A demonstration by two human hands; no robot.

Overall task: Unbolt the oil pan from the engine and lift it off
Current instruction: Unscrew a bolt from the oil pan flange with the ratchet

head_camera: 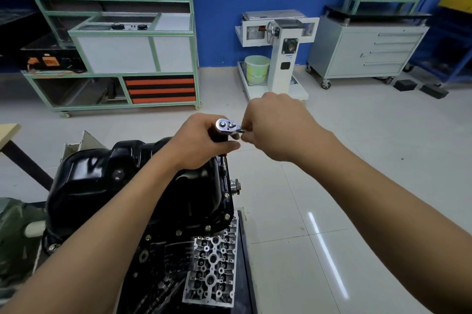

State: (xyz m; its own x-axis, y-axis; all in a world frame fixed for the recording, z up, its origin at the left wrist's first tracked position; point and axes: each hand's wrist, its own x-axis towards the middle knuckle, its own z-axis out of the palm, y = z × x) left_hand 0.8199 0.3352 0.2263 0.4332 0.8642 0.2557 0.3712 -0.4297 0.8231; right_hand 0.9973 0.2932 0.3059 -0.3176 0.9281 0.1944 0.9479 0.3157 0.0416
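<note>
Two hands are gripping one chrome ratchet wrench (pixel 226 126) above one glossy black oil pan (pixel 102 186): left hand (pixel 201 140) curling under its head, right hand (pixel 275 127) pinching its handle; engine label (pixel 176 255) illegible.

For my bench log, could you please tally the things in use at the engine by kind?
hands: 2 (left hand, right hand)
ratchet: 1
oil pan: 1
Total: 4
</note>
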